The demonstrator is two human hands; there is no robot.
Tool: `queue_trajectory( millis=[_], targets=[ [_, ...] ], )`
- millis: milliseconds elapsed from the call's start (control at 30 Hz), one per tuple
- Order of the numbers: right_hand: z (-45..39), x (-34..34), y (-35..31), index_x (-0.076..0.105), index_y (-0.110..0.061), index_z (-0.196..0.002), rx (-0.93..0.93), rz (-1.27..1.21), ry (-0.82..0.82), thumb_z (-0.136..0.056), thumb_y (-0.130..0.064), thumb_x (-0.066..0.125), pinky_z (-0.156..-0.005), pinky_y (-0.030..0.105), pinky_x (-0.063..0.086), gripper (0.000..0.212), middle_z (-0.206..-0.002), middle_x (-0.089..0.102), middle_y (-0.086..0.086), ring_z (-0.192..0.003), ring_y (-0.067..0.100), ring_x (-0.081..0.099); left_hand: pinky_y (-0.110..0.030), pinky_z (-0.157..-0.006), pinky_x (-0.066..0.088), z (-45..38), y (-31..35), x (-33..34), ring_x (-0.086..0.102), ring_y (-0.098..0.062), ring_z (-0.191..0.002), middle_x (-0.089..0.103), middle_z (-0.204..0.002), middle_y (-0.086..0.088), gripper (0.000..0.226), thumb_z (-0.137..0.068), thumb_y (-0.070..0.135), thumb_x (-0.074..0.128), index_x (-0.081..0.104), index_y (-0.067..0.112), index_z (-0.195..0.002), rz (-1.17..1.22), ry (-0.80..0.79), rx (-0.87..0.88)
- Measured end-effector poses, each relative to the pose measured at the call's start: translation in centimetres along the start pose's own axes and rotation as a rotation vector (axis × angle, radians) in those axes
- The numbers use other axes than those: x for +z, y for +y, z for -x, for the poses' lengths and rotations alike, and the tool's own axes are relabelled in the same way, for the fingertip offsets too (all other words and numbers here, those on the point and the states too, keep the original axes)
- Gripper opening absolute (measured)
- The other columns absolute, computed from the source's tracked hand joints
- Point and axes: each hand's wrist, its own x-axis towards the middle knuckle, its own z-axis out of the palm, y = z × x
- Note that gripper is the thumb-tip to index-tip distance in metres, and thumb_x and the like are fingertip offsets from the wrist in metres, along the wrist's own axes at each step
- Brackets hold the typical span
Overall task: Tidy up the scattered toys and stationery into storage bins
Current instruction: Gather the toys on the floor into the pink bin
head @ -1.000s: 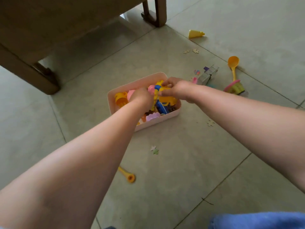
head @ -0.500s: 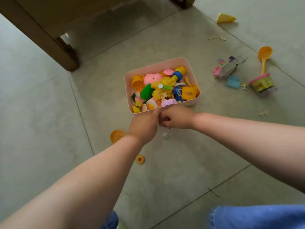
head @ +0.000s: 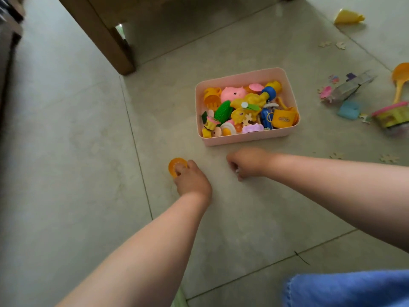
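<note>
The left hand now has its fingertips curled onto an orange disc on the floor, having left the full pink bin just beyond; the right hand is curled over something small, unclear what. Pickup resumes; more toys lie scattered right.

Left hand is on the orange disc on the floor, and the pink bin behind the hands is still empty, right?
Not quite. The head view shows the pink bin already packed with toys, among them a pink pig and a green piece. The rest holds: the left hand is at the orange disc on the floor, fingers touching it.
</note>
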Motion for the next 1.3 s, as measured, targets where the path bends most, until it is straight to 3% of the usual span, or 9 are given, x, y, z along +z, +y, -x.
queue_trajectory(
  millis=[167,233,334,434,634,700,834,934,1301],
  targets=[
    [0.4,-0.3,-0.6,0.062,-0.015,-0.111,0.005,-0.103,0.036,-0.082,-0.016,0.070,-0.067,0.022,0.032,0.030,-0.114,0.064,0.004,-0.103,0.022,0.059,-0.038,-0.085,0.047,0.0,0.2,0.6,0.051,-0.038,-0.113,0.032,-0.136,-0.022,0.037,-0.087,0.003,0.046,0.041,0.008,-0.124,0.060,-0.026,0.087],
    [0.8,-1.0,-1.1,0.066,-0.016,-0.107,-0.017,-0.127,0.070,-0.085,-0.017,0.067,-0.065,0.020,0.032,0.022,-0.109,0.065,0.003,-0.094,0.018,0.059,-0.040,-0.088,0.046,0.5,0.5,0.0,0.052,-0.039,-0.111,0.025,-0.141,-0.023,0.037,-0.089,0.002,0.043,0.041,0.007,-0.126,0.129,-0.001,0.061],
    [1.1,-2.5,-1.8,0.069,-0.016,-0.099,-0.066,-0.209,0.205,-0.087,-0.016,0.064,-0.056,0.022,0.035,0.013,-0.099,0.067,0.000,-0.080,0.014,0.056,-0.042,-0.087,0.044,0.8,1.5,-1.6,0.053,-0.040,-0.104,0.026,-0.141,-0.023,0.033,-0.087,-0.003,0.041,0.046,0.003,-0.119,0.242,0.184,0.114],
    [1.1,-4.4,-2.4,0.068,-0.017,-0.099,-0.080,-0.262,0.402,-0.087,-0.014,0.061,-0.065,0.025,0.037,0.015,-0.103,0.067,0.002,-0.092,0.018,0.060,-0.046,-0.075,0.045,0.5,2.9,-3.9,0.053,-0.044,-0.092,0.037,-0.128,-0.023,0.029,-0.079,-0.009,0.043,0.054,-0.002,-0.105,0.398,0.381,0.276],
    [1.2,-8.0,0.1,0.064,-0.019,-0.104,0.231,-0.528,0.733,-0.090,-0.015,0.057,-0.074,0.033,0.050,0.016,-0.099,0.064,0.006,-0.091,0.025,0.062,-0.034,-0.066,0.034,-0.8,7.8,-8.4,0.052,-0.039,-0.085,0.044,-0.117,-0.021,0.020,-0.077,-0.005,0.047,0.054,0.001,-0.095,0.456,0.463,0.580],
    [1.4,-9.1,1.7,0.060,-0.023,-0.117,0.285,-0.614,0.681,-0.091,-0.017,0.057,-0.078,0.038,0.054,0.026,-0.099,0.064,0.002,-0.090,0.024,0.064,-0.035,-0.070,0.040,-1.3,9.3,-9.3,0.051,-0.036,-0.089,0.042,-0.121,-0.016,0.023,-0.076,-0.003,0.047,0.053,0.006,-0.096,0.466,0.442,0.574],
    [2.9,-9.9,4.4,0.050,-0.023,-0.135,0.321,-0.606,0.586,-0.087,-0.017,0.061,-0.091,0.032,0.048,0.049,-0.115,0.061,0.001,-0.105,0.021,0.059,-0.039,-0.087,0.043,-2.1,11.6,-9.6,0.046,-0.031,-0.111,0.045,-0.126,-0.012,0.036,-0.080,0.002,0.048,0.053,0.013,-0.114,0.297,0.443,0.503],
    [5.2,-9.2,5.9,0.051,-0.021,-0.135,0.319,-0.604,0.625,-0.086,-0.013,0.061,-0.081,0.023,0.041,0.050,-0.115,0.060,0.003,-0.104,0.023,0.057,-0.041,-0.088,0.040,-1.6,13.7,-9.5,0.041,-0.033,-0.119,0.047,-0.127,-0.014,0.038,-0.083,0.002,0.048,0.049,0.014,-0.119,0.206,0.390,0.508],
    [15.3,-6.2,15.9,0.056,-0.021,-0.128,0.647,-0.527,0.678,-0.088,-0.007,0.057,-0.089,0.027,0.044,0.044,-0.129,0.057,0.007,-0.116,0.024,0.056,-0.039,-0.092,0.038,5.9,27.3,-6.5,0.042,-0.034,-0.117,0.046,-0.123,-0.016,0.047,-0.079,0.003,0.050,0.048,0.010,-0.126,0.171,0.212,0.926]
  ],
)
